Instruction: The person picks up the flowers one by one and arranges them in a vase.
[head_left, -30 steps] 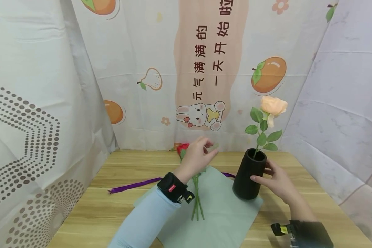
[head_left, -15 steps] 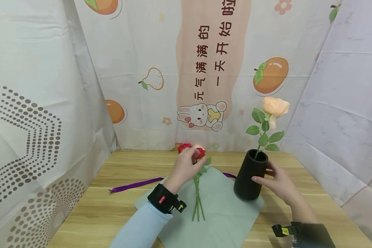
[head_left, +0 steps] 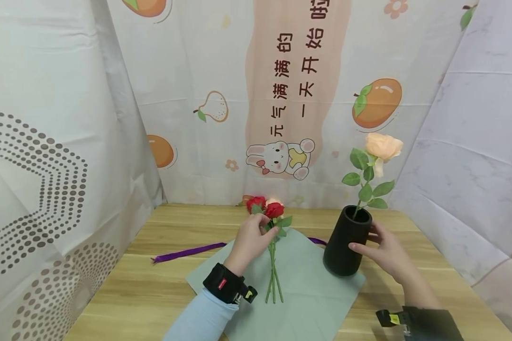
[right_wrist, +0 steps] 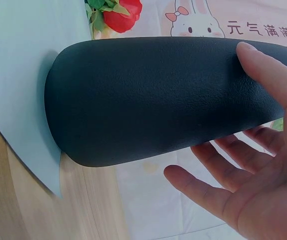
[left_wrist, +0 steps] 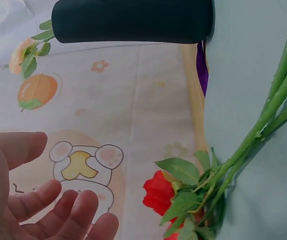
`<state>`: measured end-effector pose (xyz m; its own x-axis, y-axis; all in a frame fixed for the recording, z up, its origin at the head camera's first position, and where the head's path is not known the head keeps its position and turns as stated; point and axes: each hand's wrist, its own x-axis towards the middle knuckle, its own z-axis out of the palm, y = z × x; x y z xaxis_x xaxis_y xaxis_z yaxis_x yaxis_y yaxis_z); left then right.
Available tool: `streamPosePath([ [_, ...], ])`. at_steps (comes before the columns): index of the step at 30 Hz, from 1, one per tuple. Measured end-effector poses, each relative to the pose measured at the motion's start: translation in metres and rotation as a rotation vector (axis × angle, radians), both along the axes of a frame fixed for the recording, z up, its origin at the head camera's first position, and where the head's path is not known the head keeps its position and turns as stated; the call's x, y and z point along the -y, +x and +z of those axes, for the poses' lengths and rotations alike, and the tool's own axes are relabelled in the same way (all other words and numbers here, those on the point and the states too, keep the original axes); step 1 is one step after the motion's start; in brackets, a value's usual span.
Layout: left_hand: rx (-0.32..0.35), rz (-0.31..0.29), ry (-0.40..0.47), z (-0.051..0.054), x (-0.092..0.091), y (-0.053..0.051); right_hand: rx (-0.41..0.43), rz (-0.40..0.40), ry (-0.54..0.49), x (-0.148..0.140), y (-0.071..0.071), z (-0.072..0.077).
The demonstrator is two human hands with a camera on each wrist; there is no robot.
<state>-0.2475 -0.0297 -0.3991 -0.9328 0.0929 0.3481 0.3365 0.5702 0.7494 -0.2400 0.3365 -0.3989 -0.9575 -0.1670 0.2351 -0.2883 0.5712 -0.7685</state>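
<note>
My right hand point(head_left: 386, 251) holds a black vase point(head_left: 344, 246), thumb on its near side and fingers behind it; the right wrist view shows the thumb point(right_wrist: 263, 67) against the wall. One peach rose point(head_left: 383, 146) with green leaves stands in the vase. Above the loose flowers hovers my left hand point(head_left: 251, 239), its fingers loosely bent with nothing between them in the left wrist view. Beneath it lie red roses point(head_left: 275, 210) and a paler bloom, their green stems point(head_left: 273, 274) crossing on a sheet of pale green wrapping paper point(head_left: 311, 298).
A purple ribbon point(head_left: 187, 253) runs under the paper and comes out on both sides. The wooden table point(head_left: 128, 293) ends at a printed curtain point(head_left: 205, 156) behind, with more cloth hanging left and right. The vase stands on the paper's right part.
My left hand has moved left and toward me, away from the vase side to over the lying roses, uncovering their blooms. The right hand has stayed on the vase.
</note>
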Motion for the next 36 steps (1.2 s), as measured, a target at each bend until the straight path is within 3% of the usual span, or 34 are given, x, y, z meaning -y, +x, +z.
streamPosePath([
  [13, 0.104, 0.043, 0.054, -0.016, 0.0, 0.001, -0.002, 0.005, 0.005, -0.001, 0.001, 0.001],
  [21, 0.123, 0.037, -0.025, -0.022, -0.003, -0.002, 0.006, -0.005, 0.013, 0.0, 0.0, 0.001],
  [31, 0.154, 0.076, -0.077, -0.028, -0.005, -0.007, 0.004, -0.005, 0.023, 0.0, -0.001, 0.001],
  [36, 0.144, 0.061, -0.132, -0.031, -0.009, -0.009, 0.003, -0.003, 0.018, -0.001, 0.0, 0.0],
])
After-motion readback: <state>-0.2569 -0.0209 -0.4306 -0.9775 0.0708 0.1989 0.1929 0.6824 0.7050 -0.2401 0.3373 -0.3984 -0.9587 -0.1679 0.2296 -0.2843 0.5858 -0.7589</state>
